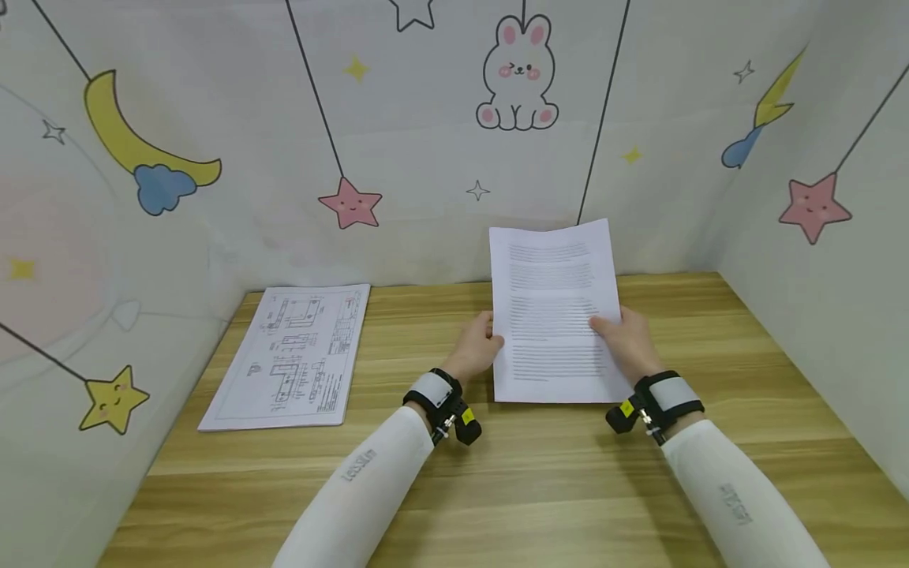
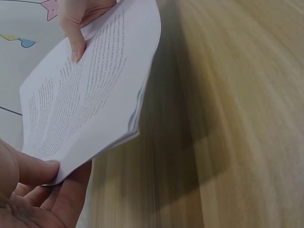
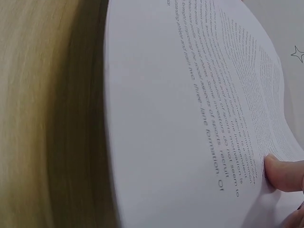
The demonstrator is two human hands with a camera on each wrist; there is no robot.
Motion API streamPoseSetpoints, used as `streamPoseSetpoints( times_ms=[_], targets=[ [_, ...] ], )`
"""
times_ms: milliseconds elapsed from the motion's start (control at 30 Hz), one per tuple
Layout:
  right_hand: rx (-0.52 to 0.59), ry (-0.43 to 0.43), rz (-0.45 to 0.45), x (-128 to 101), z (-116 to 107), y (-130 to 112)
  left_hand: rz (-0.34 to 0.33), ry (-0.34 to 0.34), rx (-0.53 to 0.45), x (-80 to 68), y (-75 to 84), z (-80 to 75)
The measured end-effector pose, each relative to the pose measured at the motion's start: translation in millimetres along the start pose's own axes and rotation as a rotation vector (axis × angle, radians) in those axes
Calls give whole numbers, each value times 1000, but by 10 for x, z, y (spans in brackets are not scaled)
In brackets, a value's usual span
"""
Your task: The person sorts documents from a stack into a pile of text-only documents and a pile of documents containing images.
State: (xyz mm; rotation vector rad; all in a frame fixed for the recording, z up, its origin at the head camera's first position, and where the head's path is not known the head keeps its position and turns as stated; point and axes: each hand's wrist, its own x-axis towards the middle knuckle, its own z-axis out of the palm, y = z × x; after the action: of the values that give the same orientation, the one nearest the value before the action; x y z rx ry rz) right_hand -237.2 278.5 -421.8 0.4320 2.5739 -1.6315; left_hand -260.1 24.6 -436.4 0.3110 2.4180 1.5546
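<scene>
A stack of printed paper [image 1: 554, 315] is held up off the table, its text side facing me. My left hand [image 1: 474, 347] pinches its left edge; in the left wrist view the thumb [image 2: 40, 171] lies on the printed face and the fingers go behind. On the opposite edge my right hand [image 1: 628, 343] grips with its thumb [image 3: 284, 175] on the front; its other fingers are mostly hidden. Several sheets show at the stack's lower edge in the left wrist view, slightly fanned apart at one corner.
A second paper stack with technical drawings [image 1: 291, 355] lies flat at the table's left. The wooden table [image 1: 511, 505] meets a white backdrop [image 1: 426, 142] with cartoon prints behind and at both sides. Each wrist wears a strapped camera [image 1: 443, 406].
</scene>
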Motion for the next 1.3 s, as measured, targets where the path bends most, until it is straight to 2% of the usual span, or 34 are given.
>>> streamPoseSetpoints(
  times_ms=[333,467,767,967,1300],
  targets=[
    [-64,5,62,120,-148,207,4,-30,86,72,4,250],
    [-127,17,92,158,-204,264,40,-52,129,94,50,340],
    [-237,30,88,197,-331,399,13,-79,190,124,70,559],
    [-301,47,81,203,-338,452,-19,-96,202,81,61,597],
    [-469,74,50,253,-399,446,-16,-119,184,150,72,631]
  ],
)
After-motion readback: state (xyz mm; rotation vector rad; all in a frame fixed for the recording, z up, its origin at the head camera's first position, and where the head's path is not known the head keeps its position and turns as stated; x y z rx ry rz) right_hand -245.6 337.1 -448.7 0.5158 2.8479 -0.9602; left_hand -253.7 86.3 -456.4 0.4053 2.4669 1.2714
